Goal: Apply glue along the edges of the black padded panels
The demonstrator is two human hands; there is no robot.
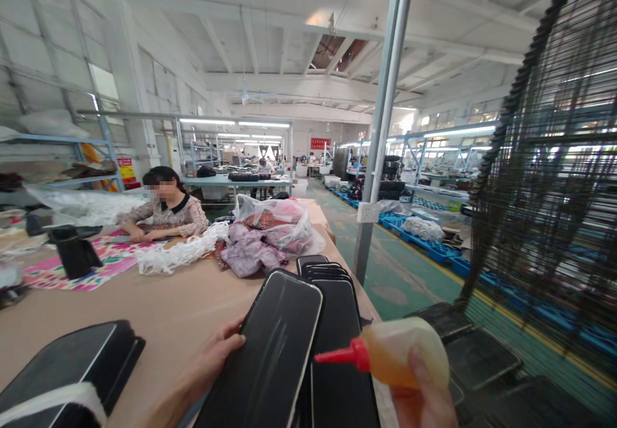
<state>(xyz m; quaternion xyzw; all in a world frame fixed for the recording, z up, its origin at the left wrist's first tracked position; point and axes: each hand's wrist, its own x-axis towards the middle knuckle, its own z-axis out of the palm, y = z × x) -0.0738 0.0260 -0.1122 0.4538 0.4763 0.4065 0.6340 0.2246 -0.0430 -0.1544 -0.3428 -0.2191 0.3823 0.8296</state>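
Note:
My left hand (212,360) grips the left edge of a long black panel (274,344) with rounded corners and a pale line along its rim. Whitish streaks mark the panel's face. In my right hand (421,396) is a translucent squeeze bottle (407,351) with amber liquid inside. Its red nozzle points left, close to the panel's right edge. Partly under the held panel lies a stack of similar black panels (337,325). The lower ends of the panels run out of view.
Bound black pieces (62,370) lie at the lower left of the brown table (202,299). Purple cloth (250,248), white strips (183,248) and a black jug (74,254) stand farther back. Across the table sits a person (166,213). A metal post (380,126) and a dark mesh rack (535,158) flank the right.

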